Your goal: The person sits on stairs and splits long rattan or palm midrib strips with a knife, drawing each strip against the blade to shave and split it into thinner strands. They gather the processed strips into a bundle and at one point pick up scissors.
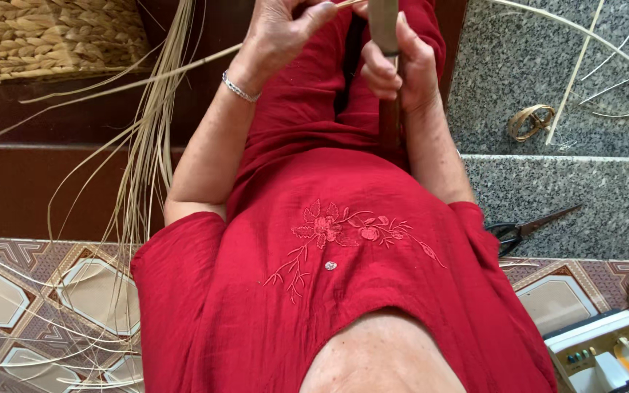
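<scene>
Over the lap, the right hand (394,69) is gripping a knife (384,29); left fingers (314,14) are pinching a strip (183,65), best fed steadily against the blade.

The top edge cuts off the knife (384,25) blade, so its tip is out of sight, and the fingers (384,73) of the right hand (398,69) hide most of its handle. The strip (183,64) held by the left hand (278,33) disappears behind that palm. The scissors (522,229) are half hidden by the red sleeve (475,240). The white box (598,353) runs off the bottom edge, and the woven basket (45,33) off the top-left corner.
</scene>
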`<state>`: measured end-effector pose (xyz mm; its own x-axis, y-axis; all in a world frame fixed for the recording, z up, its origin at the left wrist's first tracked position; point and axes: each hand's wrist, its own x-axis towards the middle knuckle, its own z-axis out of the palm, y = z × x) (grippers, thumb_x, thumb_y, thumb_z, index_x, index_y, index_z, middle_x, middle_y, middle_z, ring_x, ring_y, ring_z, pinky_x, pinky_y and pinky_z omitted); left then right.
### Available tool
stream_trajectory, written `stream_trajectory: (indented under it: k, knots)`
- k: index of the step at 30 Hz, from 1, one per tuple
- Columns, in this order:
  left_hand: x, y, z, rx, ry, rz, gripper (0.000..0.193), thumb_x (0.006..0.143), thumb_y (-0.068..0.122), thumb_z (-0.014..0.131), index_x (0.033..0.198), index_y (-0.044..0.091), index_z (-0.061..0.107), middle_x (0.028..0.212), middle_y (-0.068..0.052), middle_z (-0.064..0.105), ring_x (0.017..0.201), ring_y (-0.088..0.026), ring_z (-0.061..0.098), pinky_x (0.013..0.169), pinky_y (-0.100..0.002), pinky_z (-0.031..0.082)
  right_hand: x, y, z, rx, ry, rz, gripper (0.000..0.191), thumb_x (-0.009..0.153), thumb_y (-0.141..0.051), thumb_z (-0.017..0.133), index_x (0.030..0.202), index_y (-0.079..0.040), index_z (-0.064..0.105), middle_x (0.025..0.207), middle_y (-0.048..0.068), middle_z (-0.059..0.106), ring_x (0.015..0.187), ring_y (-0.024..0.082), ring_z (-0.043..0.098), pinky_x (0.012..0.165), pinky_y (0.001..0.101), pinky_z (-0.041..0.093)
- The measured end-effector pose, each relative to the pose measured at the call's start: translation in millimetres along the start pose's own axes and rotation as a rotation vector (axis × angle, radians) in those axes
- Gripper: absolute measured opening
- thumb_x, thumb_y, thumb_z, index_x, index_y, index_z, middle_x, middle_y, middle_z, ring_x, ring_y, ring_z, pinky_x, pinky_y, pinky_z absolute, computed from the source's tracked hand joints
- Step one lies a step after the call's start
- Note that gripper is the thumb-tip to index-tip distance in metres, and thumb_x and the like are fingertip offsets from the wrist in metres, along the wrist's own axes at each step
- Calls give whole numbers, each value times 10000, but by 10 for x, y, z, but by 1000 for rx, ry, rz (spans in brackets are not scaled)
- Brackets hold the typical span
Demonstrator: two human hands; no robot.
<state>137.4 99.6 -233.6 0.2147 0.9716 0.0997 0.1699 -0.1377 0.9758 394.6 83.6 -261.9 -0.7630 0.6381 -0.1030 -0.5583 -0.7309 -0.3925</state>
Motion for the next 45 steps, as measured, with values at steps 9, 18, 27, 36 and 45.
stream_trajectory:
  k: [9,18,27,36,45]
  knots:
    - [-244,1017,-80,274,-83,184,178,1046,74,817,960,-6,683,837,-105,683,712,-176,648,639,-320,500,-198,133,633,34,-208,-9,471,1131,-442,500,1552,-239,440,603,27,476,394,83,369,338,237,279]
    - [-958,2496,-255,223,-126,341,216,824,37,816,815,-32,611,732,-118,630,626,-234,655,539,-350,509,-778,67,1692,-309,-403,182,378,1154,-196,587,1462,20,548,1097,129,690,778,158,609,707,265,525]
    - [-1152,3006,-342,2,-196,200,236,768,105,788,867,-51,642,728,-129,643,581,-167,643,546,-344,525,-725,-81,2387,-323,-712,59,381,1216,-168,475,1551,1,404,1584,173,527,1275,251,691,1091,278,566]
    - [-812,2642,-310,338,-16,79,172,909,77,821,953,-12,680,853,-136,684,681,-215,669,597,-278,486,-1192,-211,2007,-254,-399,23,489,1126,-258,508,1496,58,465,925,107,630,751,167,609,666,291,507]
    - [-817,2044,-426,214,-214,144,162,1013,77,830,962,15,689,880,-66,706,758,-165,695,651,-266,518,-1274,-196,1402,-30,-114,-123,539,1057,-339,604,1461,-3,482,602,48,549,487,113,477,430,298,380]
